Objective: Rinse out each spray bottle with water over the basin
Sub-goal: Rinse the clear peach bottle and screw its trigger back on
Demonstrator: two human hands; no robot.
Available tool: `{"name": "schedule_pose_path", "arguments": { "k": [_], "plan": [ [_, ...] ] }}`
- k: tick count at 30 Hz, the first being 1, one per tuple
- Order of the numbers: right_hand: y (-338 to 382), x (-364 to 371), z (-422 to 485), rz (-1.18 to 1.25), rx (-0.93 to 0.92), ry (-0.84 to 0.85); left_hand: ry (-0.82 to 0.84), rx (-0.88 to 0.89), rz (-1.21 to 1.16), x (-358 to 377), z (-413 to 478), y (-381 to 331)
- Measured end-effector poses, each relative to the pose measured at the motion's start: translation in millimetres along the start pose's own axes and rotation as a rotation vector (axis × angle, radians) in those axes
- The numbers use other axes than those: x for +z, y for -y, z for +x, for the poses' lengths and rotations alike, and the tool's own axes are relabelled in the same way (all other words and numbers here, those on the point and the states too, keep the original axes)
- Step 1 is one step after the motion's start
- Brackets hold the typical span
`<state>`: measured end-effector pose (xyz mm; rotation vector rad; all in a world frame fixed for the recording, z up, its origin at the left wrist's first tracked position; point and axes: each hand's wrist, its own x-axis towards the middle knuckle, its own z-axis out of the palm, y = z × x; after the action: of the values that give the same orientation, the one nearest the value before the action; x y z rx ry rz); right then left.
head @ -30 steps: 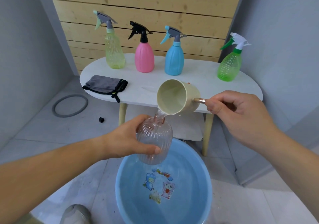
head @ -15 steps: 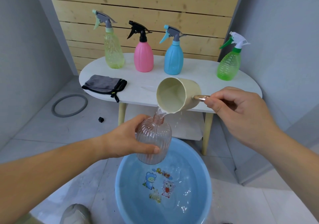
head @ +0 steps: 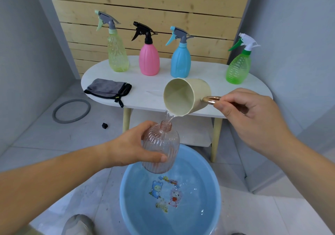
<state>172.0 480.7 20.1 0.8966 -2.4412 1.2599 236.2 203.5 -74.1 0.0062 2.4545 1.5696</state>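
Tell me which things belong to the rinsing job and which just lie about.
Job: clear ribbed bottle in left hand; cream cup in right hand; blue basin; waiting on table: yellow bottle, pink bottle, blue bottle, green bottle.
Lying about: grey cloth; grey ring; small black piece on floor.

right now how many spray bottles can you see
5. Four stand on the table: yellow bottle, pink bottle, blue bottle, green bottle. The clear bottle, sprayer off, is in the left hand over the basin. None looks hidden.

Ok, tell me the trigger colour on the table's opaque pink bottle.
Black; the trigger shows plainly in the head view.
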Motion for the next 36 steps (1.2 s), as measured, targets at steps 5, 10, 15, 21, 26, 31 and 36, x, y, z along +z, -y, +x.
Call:
{"name": "schedule_pose_path", "arguments": {
  "k": [5,10,15,21,26,31,36],
  "plan": [
    [-1.3,0.1,0.1,-0.017,-0.026,-0.012,0.001,-0.008,0.007,-1.3,0.5,0.2],
    [-3.4,0.0,0.2,-0.018,-0.049,-0.013,0.002,-0.006,0.011,-1.6,1.3,-0.1],
    [-4.8,0.9,0.7,-0.050,-0.106,-0.031,0.005,-0.008,0.007,-1.2,1.0,0.0],
    [-5.5,-0.5,0.6,-0.084,-0.170,-0.046,0.012,-0.010,-0.006,0.0,1.4,0.9],
    [-4.8,-0.4,0.5,-0.116,-0.208,-0.062,0.007,-0.011,-0.003,0.1,1.8,0.8],
    [-8.0,0.0,-0.8,-0.154,-0.237,-0.072,0.011,-0.011,-0.005,0.4,2.2,0.0],
    [-10.6,1.4,-0.8,-0.190,-0.290,-0.077,0.012,-0.022,-0.008,0.7,2.9,-0.6]
  ]
}}
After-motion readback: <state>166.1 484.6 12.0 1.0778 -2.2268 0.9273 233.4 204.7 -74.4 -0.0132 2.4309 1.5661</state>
